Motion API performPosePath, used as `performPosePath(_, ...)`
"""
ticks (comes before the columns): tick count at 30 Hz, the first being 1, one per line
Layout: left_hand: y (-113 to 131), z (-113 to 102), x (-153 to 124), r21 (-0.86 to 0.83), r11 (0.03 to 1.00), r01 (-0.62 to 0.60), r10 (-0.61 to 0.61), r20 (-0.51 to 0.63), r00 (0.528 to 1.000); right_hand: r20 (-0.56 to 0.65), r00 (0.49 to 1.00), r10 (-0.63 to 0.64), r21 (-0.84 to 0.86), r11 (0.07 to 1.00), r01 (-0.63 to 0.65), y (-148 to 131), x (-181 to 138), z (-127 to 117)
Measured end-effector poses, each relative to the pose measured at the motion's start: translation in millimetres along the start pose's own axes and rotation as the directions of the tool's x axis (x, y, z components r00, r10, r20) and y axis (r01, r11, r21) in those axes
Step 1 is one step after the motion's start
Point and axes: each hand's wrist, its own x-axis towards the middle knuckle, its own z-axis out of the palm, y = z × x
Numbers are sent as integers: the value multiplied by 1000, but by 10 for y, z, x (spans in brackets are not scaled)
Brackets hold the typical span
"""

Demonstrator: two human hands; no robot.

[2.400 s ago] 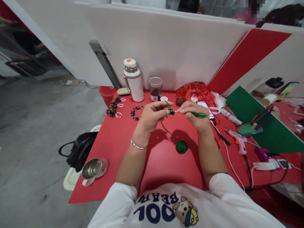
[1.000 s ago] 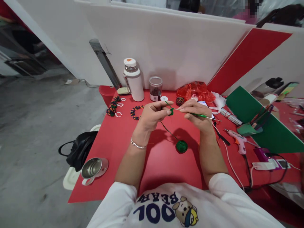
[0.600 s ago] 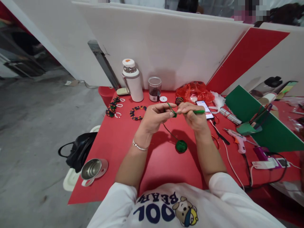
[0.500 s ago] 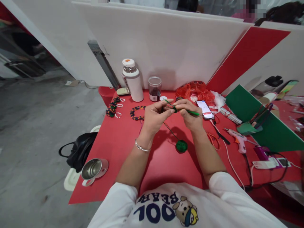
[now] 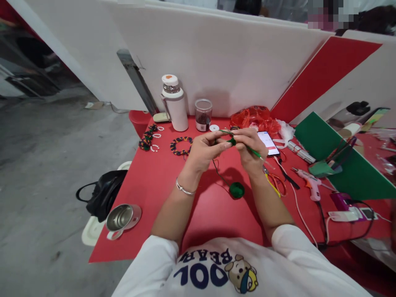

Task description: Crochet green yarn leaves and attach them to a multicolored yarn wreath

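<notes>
Both hands are raised over the red table (image 5: 148,194), fingertips meeting. My left hand (image 5: 204,150) pinches a small green crochet piece (image 5: 231,141) and the green yarn strand. My right hand (image 5: 249,148) grips a green-handled crochet hook (image 5: 255,154) that slants down to the right, its tip at the piece. The strand hangs down to a small green yarn ball (image 5: 236,190) lying on the table below the hands. A silver bracelet circles my left wrist.
At the back stand a white flask (image 5: 175,103) and a clear jar (image 5: 203,114). Beaded rings (image 5: 180,145) lie left, a phone (image 5: 268,143), scissors (image 5: 274,181), glue gun (image 5: 311,181) and cables right. A steel mug (image 5: 122,218) sits at the front left edge.
My hands have drawn closer together and lifted slightly. The hook has turned from lying level to slanting down to the right. The yarn ball has stayed put.
</notes>
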Motion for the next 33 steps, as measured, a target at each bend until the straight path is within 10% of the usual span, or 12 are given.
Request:
performPosePath(6,136,-149,-15,112,993,32,-38,48,998,176,963,202,334,909,-251,173,34,-102)
performPosePath(13,160,-168,-41,217,975,45,-54,39,998,322,908,269,268,894,-360,197,75,-272)
performPosePath(33,77,-163,-16,350,931,-103,115,-12,993,459,862,214,98,953,-288,-19,240,-428)
